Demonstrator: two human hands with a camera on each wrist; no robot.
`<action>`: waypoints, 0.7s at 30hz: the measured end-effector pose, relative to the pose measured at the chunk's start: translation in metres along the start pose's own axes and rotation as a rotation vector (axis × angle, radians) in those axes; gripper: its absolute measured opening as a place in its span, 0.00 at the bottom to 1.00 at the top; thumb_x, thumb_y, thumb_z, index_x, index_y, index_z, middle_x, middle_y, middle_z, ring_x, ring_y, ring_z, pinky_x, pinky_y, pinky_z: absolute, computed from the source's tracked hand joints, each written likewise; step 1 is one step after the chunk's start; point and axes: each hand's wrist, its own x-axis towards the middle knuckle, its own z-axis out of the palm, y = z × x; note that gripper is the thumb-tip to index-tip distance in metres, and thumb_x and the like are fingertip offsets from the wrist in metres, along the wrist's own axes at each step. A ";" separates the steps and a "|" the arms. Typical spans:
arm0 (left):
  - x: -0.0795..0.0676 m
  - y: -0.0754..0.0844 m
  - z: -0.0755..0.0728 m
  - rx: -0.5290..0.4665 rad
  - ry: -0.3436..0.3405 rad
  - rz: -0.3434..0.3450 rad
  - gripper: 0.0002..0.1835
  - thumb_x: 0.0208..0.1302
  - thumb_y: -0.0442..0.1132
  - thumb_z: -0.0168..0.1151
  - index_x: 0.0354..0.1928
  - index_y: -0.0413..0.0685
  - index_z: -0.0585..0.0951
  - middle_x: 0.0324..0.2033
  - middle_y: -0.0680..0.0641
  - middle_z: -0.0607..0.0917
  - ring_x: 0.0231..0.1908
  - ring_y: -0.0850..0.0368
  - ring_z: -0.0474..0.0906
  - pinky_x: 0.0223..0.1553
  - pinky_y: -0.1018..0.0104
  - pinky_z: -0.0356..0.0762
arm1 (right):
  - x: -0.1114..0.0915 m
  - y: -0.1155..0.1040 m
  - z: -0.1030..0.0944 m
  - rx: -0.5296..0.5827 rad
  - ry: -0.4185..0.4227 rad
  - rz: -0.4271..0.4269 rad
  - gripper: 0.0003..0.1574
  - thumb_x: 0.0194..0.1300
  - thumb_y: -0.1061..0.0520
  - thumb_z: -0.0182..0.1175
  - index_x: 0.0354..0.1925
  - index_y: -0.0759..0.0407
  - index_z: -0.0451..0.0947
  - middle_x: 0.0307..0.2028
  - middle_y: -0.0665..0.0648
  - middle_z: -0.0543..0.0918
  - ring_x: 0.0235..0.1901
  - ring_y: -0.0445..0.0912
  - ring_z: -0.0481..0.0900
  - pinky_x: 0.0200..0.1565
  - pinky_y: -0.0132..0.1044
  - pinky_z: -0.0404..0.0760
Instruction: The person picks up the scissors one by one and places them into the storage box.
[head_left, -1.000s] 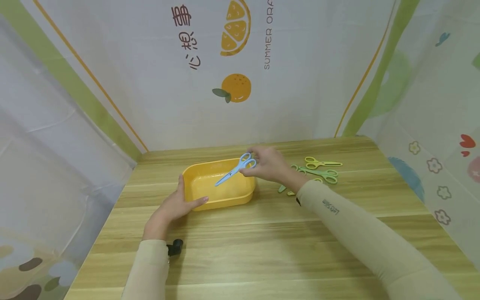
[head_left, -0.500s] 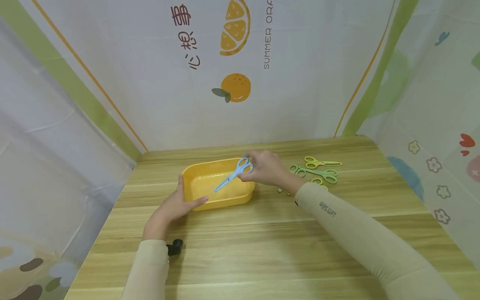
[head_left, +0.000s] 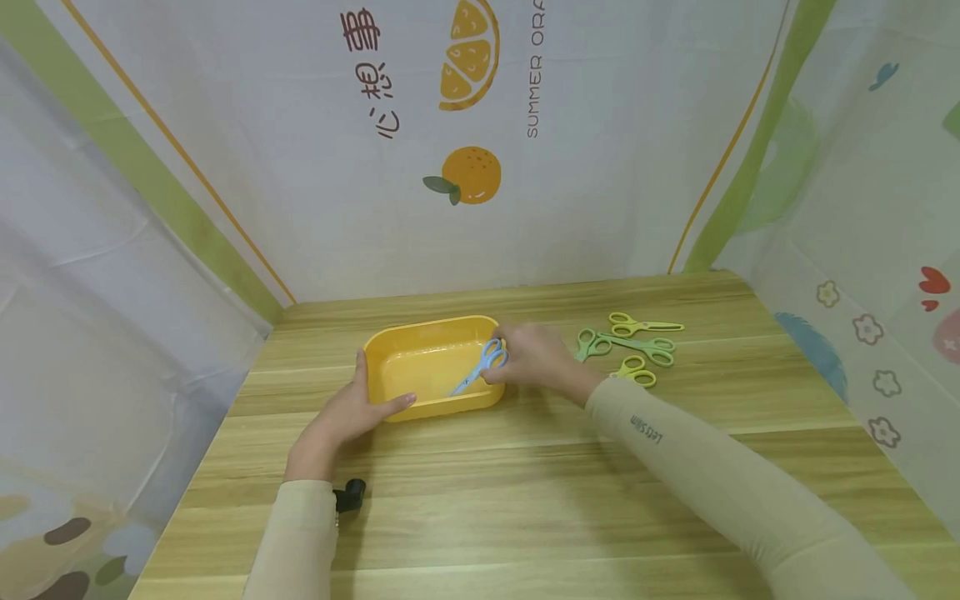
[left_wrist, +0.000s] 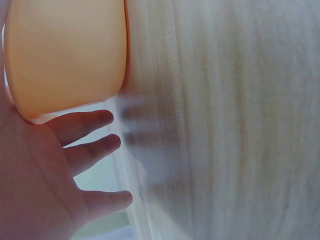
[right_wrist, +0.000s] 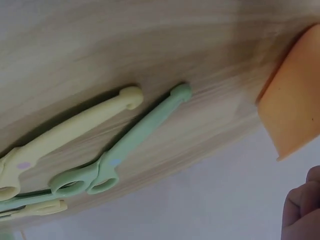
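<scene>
Since 1.0 s ago, the right hand point(head_left: 534, 357) has dropped lower and closer to the person, taking the blue scissors point(head_left: 480, 365) down into the right end of the yellow tray point(head_left: 442, 407). Their tip has swung from over the tray's middle to just beside its front wall; whether it touches the floor cannot be told. The tray's far right corner has come into view. The right sleeve point(head_left: 645, 425) has shifted too, uncovering more handle on 2 pairs, green scissors point(head_left: 592, 343) and yellow scissors point(head_left: 637, 372), while hiding their tips.
</scene>
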 end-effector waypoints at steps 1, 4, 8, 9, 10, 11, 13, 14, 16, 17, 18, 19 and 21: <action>0.000 0.000 0.000 0.001 0.000 0.000 0.77 0.61 0.84 0.57 0.81 0.46 0.17 0.82 0.23 0.49 0.77 0.22 0.61 0.76 0.30 0.63 | 0.000 -0.001 0.001 -0.013 0.004 -0.006 0.37 0.54 0.34 0.70 0.56 0.53 0.85 0.25 0.46 0.81 0.26 0.43 0.76 0.24 0.35 0.72; -0.001 0.001 -0.001 -0.002 0.002 -0.001 0.77 0.61 0.84 0.57 0.81 0.47 0.17 0.82 0.23 0.50 0.77 0.22 0.61 0.76 0.30 0.63 | -0.002 -0.004 0.002 -0.035 0.004 -0.013 0.38 0.54 0.34 0.71 0.57 0.54 0.85 0.28 0.47 0.83 0.29 0.44 0.78 0.28 0.37 0.75; -0.002 0.003 -0.001 -0.002 0.000 0.001 0.77 0.62 0.83 0.57 0.81 0.46 0.17 0.81 0.23 0.50 0.77 0.21 0.61 0.75 0.30 0.64 | -0.003 -0.008 0.005 -0.066 -0.030 -0.009 0.41 0.56 0.31 0.71 0.59 0.55 0.84 0.34 0.47 0.86 0.33 0.44 0.80 0.31 0.39 0.79; -0.002 0.002 -0.001 -0.003 -0.001 0.000 0.77 0.62 0.83 0.57 0.81 0.46 0.17 0.81 0.23 0.50 0.77 0.21 0.61 0.75 0.30 0.64 | -0.003 -0.009 0.006 -0.078 -0.040 -0.008 0.41 0.57 0.30 0.71 0.59 0.55 0.84 0.35 0.47 0.87 0.34 0.44 0.81 0.31 0.39 0.79; -0.002 0.002 -0.001 -0.006 0.000 0.000 0.77 0.61 0.83 0.57 0.81 0.46 0.17 0.81 0.23 0.50 0.77 0.21 0.60 0.75 0.30 0.64 | -0.003 -0.009 0.007 -0.087 -0.050 -0.005 0.42 0.57 0.30 0.71 0.59 0.54 0.84 0.35 0.47 0.87 0.34 0.44 0.80 0.30 0.39 0.78; -0.002 0.002 -0.001 -0.007 -0.001 0.000 0.77 0.61 0.83 0.57 0.81 0.46 0.18 0.81 0.23 0.50 0.77 0.21 0.60 0.75 0.30 0.64 | -0.003 -0.009 0.008 -0.095 -0.060 -0.001 0.42 0.58 0.29 0.70 0.60 0.54 0.84 0.35 0.47 0.86 0.34 0.44 0.80 0.30 0.38 0.78; -0.002 0.001 -0.001 -0.008 0.000 0.000 0.77 0.61 0.83 0.57 0.81 0.46 0.18 0.81 0.23 0.50 0.77 0.21 0.60 0.76 0.30 0.63 | -0.002 -0.010 0.010 -0.100 -0.079 0.012 0.43 0.59 0.28 0.70 0.61 0.54 0.84 0.34 0.46 0.86 0.34 0.43 0.80 0.29 0.37 0.77; -0.002 0.001 -0.001 -0.007 -0.001 0.002 0.77 0.61 0.83 0.57 0.81 0.46 0.17 0.81 0.23 0.50 0.77 0.21 0.60 0.75 0.29 0.64 | -0.002 -0.011 0.010 -0.095 -0.086 0.019 0.43 0.59 0.28 0.70 0.61 0.55 0.83 0.34 0.46 0.86 0.34 0.43 0.79 0.29 0.37 0.77; -0.001 0.000 -0.001 -0.012 -0.001 0.001 0.77 0.61 0.83 0.57 0.81 0.46 0.17 0.81 0.23 0.50 0.77 0.21 0.61 0.75 0.29 0.64 | -0.002 -0.011 0.011 -0.082 -0.098 0.032 0.44 0.59 0.28 0.70 0.62 0.55 0.83 0.36 0.47 0.86 0.36 0.43 0.80 0.30 0.36 0.77; -0.001 0.000 -0.001 -0.012 -0.001 0.001 0.77 0.61 0.83 0.57 0.81 0.46 0.17 0.81 0.23 0.50 0.77 0.21 0.61 0.75 0.29 0.64 | -0.002 -0.012 0.011 -0.075 -0.102 0.036 0.45 0.59 0.27 0.70 0.62 0.55 0.83 0.37 0.47 0.86 0.36 0.43 0.80 0.30 0.36 0.77; -0.001 -0.001 -0.001 -0.012 -0.002 0.002 0.77 0.61 0.83 0.57 0.81 0.46 0.17 0.81 0.23 0.50 0.76 0.21 0.61 0.75 0.29 0.64 | -0.002 -0.012 0.010 -0.069 -0.106 0.039 0.45 0.59 0.27 0.70 0.63 0.55 0.83 0.38 0.47 0.87 0.36 0.43 0.80 0.30 0.36 0.77; -0.001 -0.001 -0.001 -0.014 -0.001 0.002 0.77 0.61 0.83 0.57 0.81 0.46 0.17 0.81 0.23 0.50 0.76 0.21 0.61 0.75 0.29 0.64 | -0.001 -0.013 0.010 -0.068 -0.111 0.041 0.46 0.60 0.27 0.70 0.63 0.55 0.83 0.39 0.47 0.87 0.37 0.43 0.80 0.30 0.36 0.77; 0.000 -0.001 -0.001 -0.018 -0.001 -0.001 0.77 0.61 0.83 0.58 0.81 0.47 0.17 0.82 0.23 0.50 0.77 0.21 0.61 0.75 0.29 0.64 | -0.001 -0.014 0.009 -0.065 -0.122 0.043 0.47 0.60 0.26 0.70 0.64 0.55 0.83 0.40 0.49 0.88 0.37 0.43 0.80 0.30 0.35 0.77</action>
